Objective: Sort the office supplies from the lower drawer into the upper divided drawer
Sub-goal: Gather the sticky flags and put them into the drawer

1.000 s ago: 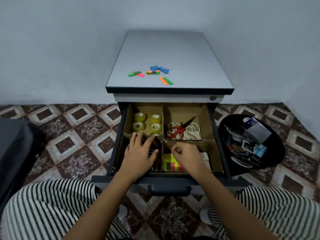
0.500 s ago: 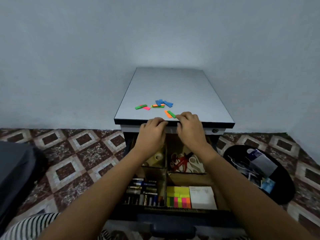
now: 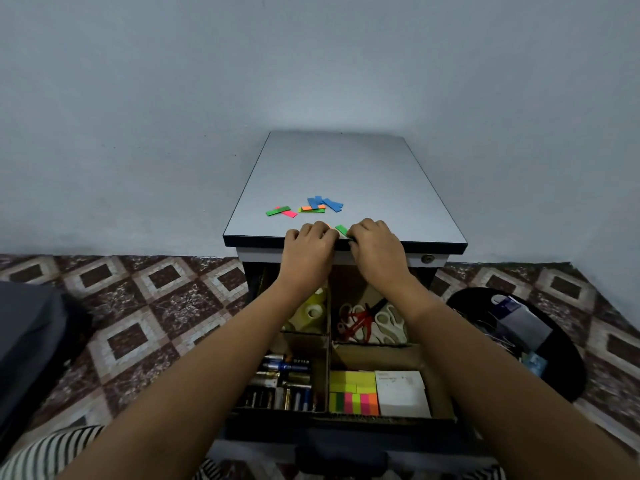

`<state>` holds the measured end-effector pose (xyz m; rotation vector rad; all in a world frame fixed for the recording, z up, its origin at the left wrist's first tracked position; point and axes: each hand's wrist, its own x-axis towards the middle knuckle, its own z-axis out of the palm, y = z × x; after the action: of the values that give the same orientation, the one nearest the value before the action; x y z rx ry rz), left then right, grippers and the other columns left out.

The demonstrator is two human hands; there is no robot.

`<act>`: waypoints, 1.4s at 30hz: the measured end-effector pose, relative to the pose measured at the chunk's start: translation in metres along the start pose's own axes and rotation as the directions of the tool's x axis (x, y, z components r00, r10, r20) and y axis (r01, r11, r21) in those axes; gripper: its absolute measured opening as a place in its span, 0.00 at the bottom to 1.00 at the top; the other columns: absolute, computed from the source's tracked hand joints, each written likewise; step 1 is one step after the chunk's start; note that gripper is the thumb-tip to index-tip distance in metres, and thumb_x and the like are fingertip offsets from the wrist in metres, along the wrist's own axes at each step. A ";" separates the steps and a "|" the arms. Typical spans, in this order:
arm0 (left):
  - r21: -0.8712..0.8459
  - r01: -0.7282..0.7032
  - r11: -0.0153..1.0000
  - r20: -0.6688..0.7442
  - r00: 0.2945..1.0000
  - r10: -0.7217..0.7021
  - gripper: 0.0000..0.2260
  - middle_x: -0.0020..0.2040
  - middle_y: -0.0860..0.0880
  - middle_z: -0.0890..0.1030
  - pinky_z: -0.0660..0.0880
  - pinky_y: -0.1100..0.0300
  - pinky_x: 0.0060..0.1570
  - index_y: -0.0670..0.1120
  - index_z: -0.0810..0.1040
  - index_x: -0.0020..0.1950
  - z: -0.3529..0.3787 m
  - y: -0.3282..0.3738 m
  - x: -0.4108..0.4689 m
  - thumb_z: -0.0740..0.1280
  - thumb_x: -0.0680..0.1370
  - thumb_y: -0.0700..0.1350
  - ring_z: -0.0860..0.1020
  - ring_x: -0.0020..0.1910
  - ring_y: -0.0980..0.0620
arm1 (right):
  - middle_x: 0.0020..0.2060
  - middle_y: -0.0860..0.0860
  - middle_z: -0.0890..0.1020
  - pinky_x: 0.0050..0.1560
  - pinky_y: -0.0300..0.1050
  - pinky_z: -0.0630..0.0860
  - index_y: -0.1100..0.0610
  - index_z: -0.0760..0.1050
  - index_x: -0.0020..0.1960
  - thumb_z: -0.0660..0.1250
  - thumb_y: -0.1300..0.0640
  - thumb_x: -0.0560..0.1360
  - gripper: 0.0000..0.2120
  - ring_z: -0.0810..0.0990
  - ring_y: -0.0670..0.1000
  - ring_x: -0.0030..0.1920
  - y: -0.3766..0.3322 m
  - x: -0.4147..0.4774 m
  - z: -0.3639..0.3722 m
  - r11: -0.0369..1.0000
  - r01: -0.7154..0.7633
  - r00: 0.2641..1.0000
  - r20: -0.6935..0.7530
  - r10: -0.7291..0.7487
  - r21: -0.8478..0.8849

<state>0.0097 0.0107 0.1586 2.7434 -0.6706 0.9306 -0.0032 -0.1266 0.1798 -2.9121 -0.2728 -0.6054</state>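
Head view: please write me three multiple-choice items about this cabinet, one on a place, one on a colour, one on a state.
1. In which compartment of the drawer do the scissors lie?
A. back right
B. front left
C. front right

2. Which colour are the strips lying farthest back on the cabinet top?
A. yellow
B. blue
C. white

3. In what state is the drawer?
A. pushed shut
B. pulled open
C. taken out and set on the floor

Key:
1 A: the scissors lie behind the sticky notes and to the right of the tape rolls.
2 B: the rearmost strips are blue.
3 B: its four compartments and what they hold show below the cabinet top.
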 end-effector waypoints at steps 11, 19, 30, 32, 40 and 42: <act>-0.625 0.336 0.705 0.156 0.938 -0.309 0.04 0.43 0.57 0.79 0.71 0.71 0.40 0.47 0.79 0.50 -0.034 0.017 -0.029 0.65 0.78 0.42 0.76 0.41 0.61 | 0.46 0.49 0.80 0.47 0.33 0.72 0.57 0.80 0.53 0.65 0.60 0.77 0.07 0.77 0.45 0.47 0.002 -0.038 -0.023 0.729 -0.254 0.948 0.015 0.318 0.636; -0.657 0.724 0.211 0.582 0.664 -0.469 0.05 0.41 0.41 0.80 0.75 0.54 0.40 0.48 0.78 0.42 -0.038 0.038 -0.107 0.67 0.76 0.39 0.77 0.40 0.48 | 0.35 0.49 0.80 0.32 0.29 0.73 0.55 0.78 0.46 0.66 0.65 0.75 0.06 0.78 0.44 0.35 0.007 -0.120 -0.012 0.452 -0.456 0.886 0.339 0.318 0.767; -0.589 0.793 0.152 0.639 0.573 -0.513 0.07 0.39 0.40 0.80 0.76 0.47 0.42 0.48 0.79 0.40 -0.036 0.049 -0.144 0.67 0.76 0.39 0.76 0.38 0.47 | 0.33 0.47 0.80 0.36 0.34 0.71 0.52 0.76 0.39 0.67 0.62 0.74 0.07 0.79 0.46 0.39 0.012 -0.170 0.027 0.564 -0.631 0.764 0.553 0.333 0.532; -0.596 0.794 0.122 0.651 0.566 -0.505 0.07 0.39 0.41 0.78 0.74 0.50 0.40 0.48 0.78 0.39 -0.036 0.049 -0.144 0.67 0.76 0.39 0.75 0.38 0.47 | 0.33 0.47 0.79 0.35 0.31 0.69 0.53 0.76 0.39 0.66 0.63 0.74 0.07 0.78 0.45 0.38 0.012 -0.166 0.029 0.600 -0.634 0.750 0.575 0.325 0.488; -0.610 0.790 0.063 0.658 0.549 -0.516 0.08 0.36 0.46 0.78 0.73 0.54 0.42 0.48 0.78 0.39 -0.036 0.050 -0.143 0.66 0.77 0.37 0.75 0.40 0.48 | 0.31 0.43 0.76 0.37 0.36 0.72 0.53 0.76 0.38 0.64 0.62 0.75 0.10 0.76 0.46 0.38 0.003 -0.153 0.045 0.662 -0.649 0.690 0.657 0.304 0.375; -0.615 0.787 0.055 0.655 0.548 -0.521 0.09 0.35 0.48 0.78 0.73 0.55 0.43 0.48 0.78 0.39 -0.035 0.050 -0.143 0.66 0.77 0.37 0.76 0.39 0.48 | 0.31 0.44 0.76 0.36 0.35 0.70 0.55 0.79 0.42 0.64 0.61 0.76 0.06 0.75 0.44 0.36 -0.003 -0.151 0.049 0.678 -0.633 0.697 0.656 0.289 0.374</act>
<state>-0.1331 0.0286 0.0994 1.7231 0.2024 -0.1138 -0.1209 -0.1367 0.0742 -2.3015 0.2420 0.3794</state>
